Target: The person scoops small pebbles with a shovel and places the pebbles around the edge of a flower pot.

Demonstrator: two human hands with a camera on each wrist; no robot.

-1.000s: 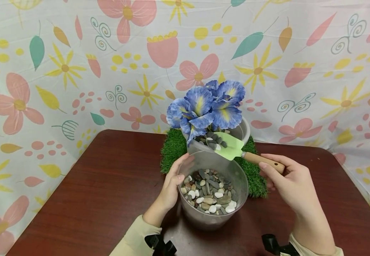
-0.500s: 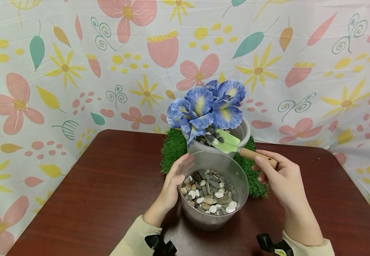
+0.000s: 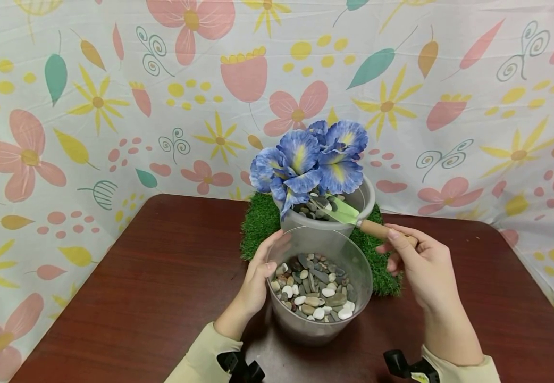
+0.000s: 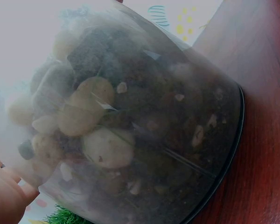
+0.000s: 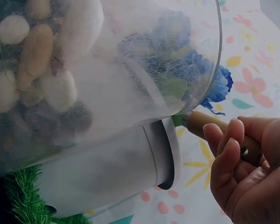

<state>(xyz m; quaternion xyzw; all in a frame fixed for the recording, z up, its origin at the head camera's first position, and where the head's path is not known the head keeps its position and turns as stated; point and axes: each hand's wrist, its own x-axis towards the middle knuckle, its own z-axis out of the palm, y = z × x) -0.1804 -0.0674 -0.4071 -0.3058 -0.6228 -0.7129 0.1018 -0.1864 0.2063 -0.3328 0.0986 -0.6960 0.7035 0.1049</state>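
Note:
My right hand (image 3: 422,271) grips the wooden handle of a small green trowel (image 3: 346,214). Its blade, bearing a few dark stones, tilts down inside the grey flower pot (image 3: 322,224), right over the pebbles there. Blue artificial irises (image 3: 301,165) stand in that pot. In front is a clear plastic bucket (image 3: 315,332) with mixed pebbles (image 3: 312,295) in it. My left hand (image 3: 250,284) holds this bucket at its left side, thumb at the near wall and fingers round behind. In the right wrist view the bucket hides the blade; only the handle (image 5: 207,126) shows well.
The grey pot stands on a mat of artificial grass (image 3: 387,266). All of it is on a dark red-brown wooden table (image 3: 162,276). A flower-printed cloth (image 3: 210,80) hangs right behind the table's far edge.
My right hand has moved left with the trowel, and the blade has dropped and tipped into the grey pot. Fewer stones lie on the blade. The left hand and bucket stay put.

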